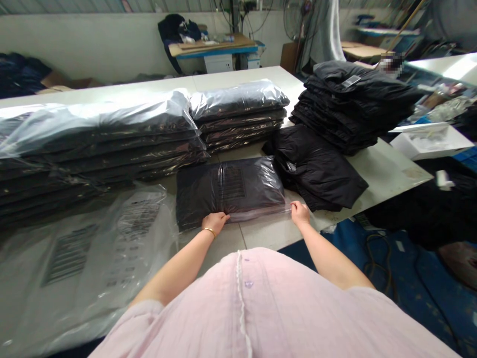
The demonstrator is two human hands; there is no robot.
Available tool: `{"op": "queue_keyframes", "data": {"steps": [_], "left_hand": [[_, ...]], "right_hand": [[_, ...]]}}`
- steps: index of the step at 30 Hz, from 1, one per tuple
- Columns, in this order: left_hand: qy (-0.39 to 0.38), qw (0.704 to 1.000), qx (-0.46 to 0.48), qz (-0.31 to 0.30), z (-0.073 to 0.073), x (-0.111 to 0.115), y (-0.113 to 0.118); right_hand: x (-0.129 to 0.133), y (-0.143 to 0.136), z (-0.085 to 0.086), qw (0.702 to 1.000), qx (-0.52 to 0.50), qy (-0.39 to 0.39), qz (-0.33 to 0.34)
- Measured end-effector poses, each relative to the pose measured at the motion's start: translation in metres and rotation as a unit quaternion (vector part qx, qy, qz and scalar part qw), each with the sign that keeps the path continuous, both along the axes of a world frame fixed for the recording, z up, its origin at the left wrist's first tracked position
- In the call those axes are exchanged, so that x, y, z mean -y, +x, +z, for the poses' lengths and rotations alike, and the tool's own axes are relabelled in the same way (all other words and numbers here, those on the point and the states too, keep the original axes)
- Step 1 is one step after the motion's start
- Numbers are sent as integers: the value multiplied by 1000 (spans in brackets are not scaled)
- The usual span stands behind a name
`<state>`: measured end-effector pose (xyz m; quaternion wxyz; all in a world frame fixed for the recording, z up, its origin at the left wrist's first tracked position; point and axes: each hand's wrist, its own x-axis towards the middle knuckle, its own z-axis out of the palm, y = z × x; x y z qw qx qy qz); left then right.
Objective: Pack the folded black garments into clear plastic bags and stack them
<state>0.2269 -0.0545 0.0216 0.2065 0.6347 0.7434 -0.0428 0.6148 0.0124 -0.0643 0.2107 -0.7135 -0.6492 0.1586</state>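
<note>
A black garment in a clear plastic bag lies flat on the table in front of me, with dark print on its top. My left hand, with a thin bracelet at the wrist, pinches the bag's near edge left of its middle. At the near right corner, my right hand grips the same loose plastic edge between thumb and fingers. The strip of clear film between both hands looks stretched. Just right of the bag lies a loose black garment.
Bagged garments are stacked at the left and behind the bag. Flat printed plastic bags cover the near left. Black folded garments form a pile at the right, near a white box. The table edge runs along the right.
</note>
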Motion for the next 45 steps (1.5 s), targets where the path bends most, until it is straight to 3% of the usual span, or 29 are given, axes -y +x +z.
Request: {"op": "queue_keyframes", "data": {"steps": [4,9,14,16,21,32,40,45], "left_hand": [[38,995,23,-93,-7,18,-10],[55,987,19,-152,-20,33,-17],[62,981,17,-180,-24,39,-16],[62,982,12,-179,-24,40,-15],[58,983,3,-175,-22,38,-15],[42,983,-7,-176,-18,38,-13],[47,982,-8,-183,-19,37,-12],[45,979,-16,-198,-19,38,-11]], "right_hand": [[13,18,-1,995,-85,4,54],[26,0,21,994,52,62,68],[39,-28,37,950,103,18,295],[44,-31,37,939,103,-15,329],[48,-29,39,941,144,-54,301],[62,-40,52,913,247,-75,316],[71,-41,56,941,220,-26,256],[64,-51,49,932,245,-70,258]]}}
